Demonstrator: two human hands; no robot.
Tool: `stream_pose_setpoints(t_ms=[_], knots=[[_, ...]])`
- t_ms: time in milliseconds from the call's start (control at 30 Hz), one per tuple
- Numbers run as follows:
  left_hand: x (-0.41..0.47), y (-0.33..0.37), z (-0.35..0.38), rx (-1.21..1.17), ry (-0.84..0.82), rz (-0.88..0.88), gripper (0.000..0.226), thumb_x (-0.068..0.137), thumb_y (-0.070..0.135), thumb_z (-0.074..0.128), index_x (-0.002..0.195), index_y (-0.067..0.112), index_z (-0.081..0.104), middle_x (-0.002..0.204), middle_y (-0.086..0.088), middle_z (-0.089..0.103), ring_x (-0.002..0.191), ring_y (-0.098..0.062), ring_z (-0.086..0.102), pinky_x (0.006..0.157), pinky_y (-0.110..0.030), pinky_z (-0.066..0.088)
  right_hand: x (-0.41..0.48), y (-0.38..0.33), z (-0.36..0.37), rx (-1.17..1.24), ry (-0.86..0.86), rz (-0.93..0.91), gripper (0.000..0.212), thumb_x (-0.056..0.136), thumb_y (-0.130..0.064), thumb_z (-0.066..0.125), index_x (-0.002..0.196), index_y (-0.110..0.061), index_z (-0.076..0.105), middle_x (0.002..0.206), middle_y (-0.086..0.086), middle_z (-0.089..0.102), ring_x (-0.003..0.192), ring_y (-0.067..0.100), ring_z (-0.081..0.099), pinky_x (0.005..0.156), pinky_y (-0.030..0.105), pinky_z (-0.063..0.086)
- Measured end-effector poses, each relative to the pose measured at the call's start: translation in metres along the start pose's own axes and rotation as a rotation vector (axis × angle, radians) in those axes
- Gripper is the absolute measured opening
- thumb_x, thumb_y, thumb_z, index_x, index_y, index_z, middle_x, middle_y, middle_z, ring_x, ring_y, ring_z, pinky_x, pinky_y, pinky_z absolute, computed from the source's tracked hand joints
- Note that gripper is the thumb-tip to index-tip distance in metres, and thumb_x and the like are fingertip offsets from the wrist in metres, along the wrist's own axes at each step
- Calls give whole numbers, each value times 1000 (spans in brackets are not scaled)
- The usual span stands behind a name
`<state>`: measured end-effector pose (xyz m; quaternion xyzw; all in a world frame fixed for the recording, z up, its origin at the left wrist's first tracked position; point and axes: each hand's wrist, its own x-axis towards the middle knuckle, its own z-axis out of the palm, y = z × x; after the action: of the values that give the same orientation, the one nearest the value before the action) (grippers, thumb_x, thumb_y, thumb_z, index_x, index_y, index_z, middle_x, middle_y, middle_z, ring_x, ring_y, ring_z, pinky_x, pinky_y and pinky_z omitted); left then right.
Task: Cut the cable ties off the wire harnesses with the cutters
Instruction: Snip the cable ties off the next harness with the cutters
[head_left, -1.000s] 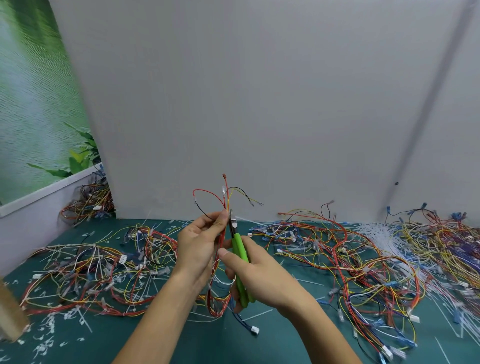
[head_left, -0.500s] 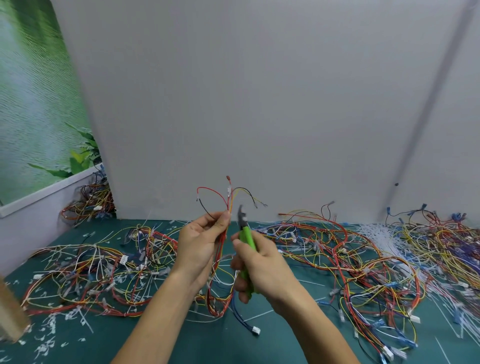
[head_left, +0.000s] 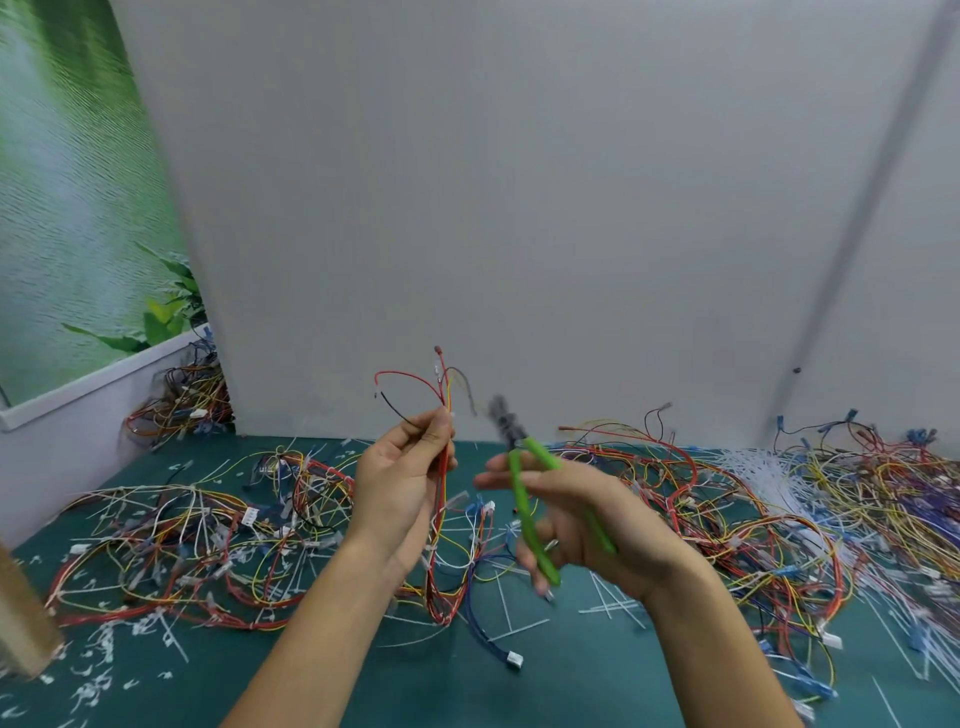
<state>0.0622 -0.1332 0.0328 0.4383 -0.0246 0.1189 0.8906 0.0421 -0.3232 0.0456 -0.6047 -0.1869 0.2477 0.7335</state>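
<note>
White tie offcuts (head_left: 613, 605) litter bench (head_left: 571, 675); harness piles (head_left: 753, 499) remain. Left grip (head_left: 400, 483) pinches harness (head_left: 441, 512); right grip (head_left: 613, 525) curls round cutters (head_left: 519, 493), handles spread.

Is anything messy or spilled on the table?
Yes. White tie scraps litter the table around the tangled harnesses, likely cutting leftovers. The cutters in the right hand are blurred; nothing looks broken.

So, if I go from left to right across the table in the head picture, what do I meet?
Brown block → left wire pile → left hand pinching a harness → right hand holding green cutters → white cable ties → right wire pile.
</note>
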Motion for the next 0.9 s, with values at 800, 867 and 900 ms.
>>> stream_pose_setpoints(t_ms=[800, 867, 900], knots=[[-7, 44, -22, 791, -448, -126, 36, 90, 43, 65, 97, 9, 78, 93, -14, 77, 76, -27, 72, 63, -29, 57, 4, -1, 4, 213, 12, -190, 51, 94, -30, 59, 136, -1, 59, 141, 26, 50, 70, 26, 58, 58, 39, 52], [-8, 44, -21, 792, -489, -90, 36, 89, 45, 67, 96, 11, 78, 90, -13, 77, 77, -26, 73, 66, -30, 58, 4, -1, 5, 213, 21, -190, 51, 94, -30, 59, 136, -2, 60, 141, 25, 50, 71, 27, 59, 58, 40, 53], [-8, 43, -20, 795, -492, -71, 34, 88, 45, 69, 95, 13, 78, 88, -12, 77, 77, -25, 73, 67, -31, 58, 4, -1, 5, 214, 25, -189, 52, 93, -30, 59, 136, -2, 60, 139, 23, 51, 71, 27, 60, 58, 40, 53]])
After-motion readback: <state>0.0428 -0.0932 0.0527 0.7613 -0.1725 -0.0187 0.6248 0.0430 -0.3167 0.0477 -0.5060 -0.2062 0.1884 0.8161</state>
